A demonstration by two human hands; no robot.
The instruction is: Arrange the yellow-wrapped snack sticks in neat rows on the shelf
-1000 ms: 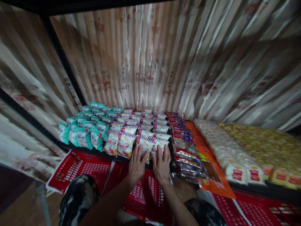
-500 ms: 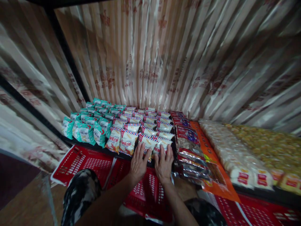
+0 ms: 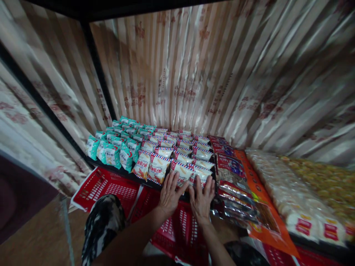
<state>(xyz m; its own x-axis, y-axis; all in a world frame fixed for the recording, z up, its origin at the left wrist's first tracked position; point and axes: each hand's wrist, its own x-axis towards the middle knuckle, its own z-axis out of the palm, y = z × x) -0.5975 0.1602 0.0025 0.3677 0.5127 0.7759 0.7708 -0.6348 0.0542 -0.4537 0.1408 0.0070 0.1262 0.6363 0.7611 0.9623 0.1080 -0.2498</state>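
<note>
My left hand (image 3: 170, 192) lies with its fingers stretched over the lower front of a white snack bag (image 3: 181, 170) with a red, white and blue striped top edge. Beside it, my right hand (image 3: 202, 195) rests with fingers spread on the neighbouring snack bag (image 3: 202, 173) of the same kind. Both hands touch the front row of bags on the dark shelf. Rows of matching striped bags (image 3: 181, 149) stand behind. Just left of my left hand is a bag (image 3: 157, 168) with red lettering.
Teal snack bags (image 3: 112, 152) fill the shelf's left end. To the right are dark red packets (image 3: 230, 164), an orange package (image 3: 281, 236) and clear bags of white food (image 3: 302, 221). Red baskets (image 3: 108, 184) sit below. A curtain (image 3: 177, 66) hangs behind a black post (image 3: 100, 70).
The view has shifted, so the shelf appears farther right. Both hands remain on the same two front bags, with only slight finger movement.
</note>
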